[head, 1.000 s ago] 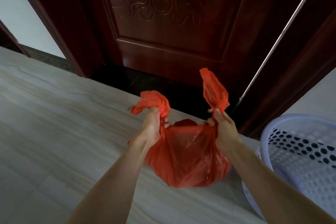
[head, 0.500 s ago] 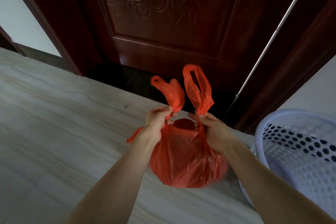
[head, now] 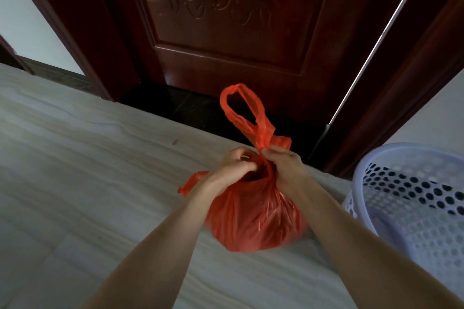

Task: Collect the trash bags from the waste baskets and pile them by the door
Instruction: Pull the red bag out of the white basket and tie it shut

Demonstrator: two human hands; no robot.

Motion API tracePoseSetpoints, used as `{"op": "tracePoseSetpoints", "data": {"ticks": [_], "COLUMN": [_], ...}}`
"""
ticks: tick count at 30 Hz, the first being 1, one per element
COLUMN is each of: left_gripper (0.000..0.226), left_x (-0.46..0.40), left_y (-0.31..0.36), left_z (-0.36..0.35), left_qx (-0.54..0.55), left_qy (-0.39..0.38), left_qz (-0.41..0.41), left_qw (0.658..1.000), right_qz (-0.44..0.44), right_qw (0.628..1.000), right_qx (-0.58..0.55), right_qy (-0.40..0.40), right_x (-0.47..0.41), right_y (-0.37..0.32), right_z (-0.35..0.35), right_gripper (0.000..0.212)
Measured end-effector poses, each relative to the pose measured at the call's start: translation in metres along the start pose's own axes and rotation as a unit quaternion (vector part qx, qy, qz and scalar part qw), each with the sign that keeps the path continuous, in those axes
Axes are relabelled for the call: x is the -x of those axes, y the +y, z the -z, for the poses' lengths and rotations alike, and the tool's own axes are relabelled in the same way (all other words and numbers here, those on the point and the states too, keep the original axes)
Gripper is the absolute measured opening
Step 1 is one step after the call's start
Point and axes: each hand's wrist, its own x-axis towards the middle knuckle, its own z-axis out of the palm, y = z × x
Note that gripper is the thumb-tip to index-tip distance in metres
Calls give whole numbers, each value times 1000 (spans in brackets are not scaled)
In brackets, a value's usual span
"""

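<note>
Both hands [head: 258, 170] now together, fingers curled at red bag [head: 253, 221] neck

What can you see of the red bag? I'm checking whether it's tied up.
The red bag is thin, shiny, wrinkled plastic, bulging and full, sitting on the pale floor before the dark door. Its neck is gathered; one handle loop stands up. The left hand and right hand grip the neck. Whether a knot is finished cannot be told.
</note>
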Motion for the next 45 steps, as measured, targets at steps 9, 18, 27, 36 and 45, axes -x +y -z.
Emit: {"op": "tracePoseSetpoints", "data": {"ticks": [9,18,27,36,45], "left_gripper": [30,22,29,24,35], "left_x": [16,9,15,16,-10], "left_y": [-3,-14,-2,-11,-20], "left_z": [3,9,0,-11,-8], "left_qx": [-296,-325,-316,-46,285], "left_qy": [117,185,68,84,160], "left_qz": [-314,-343,-245,-183,134], "left_qw": [895,862,914,978,936], "right_qz": [244,13,-126,-27,57], "right_qw": [849,931,971,994,969], "right_qx": [463,359,125,106,210], "right_qy": [73,-63,-159,-26,114], "right_x": [3,6,18,7,-5], "right_y": [2,-17,-24,-9,2], "right_z": [7,5,28,25,18], "right_gripper": [19,44,33,23,29]}}
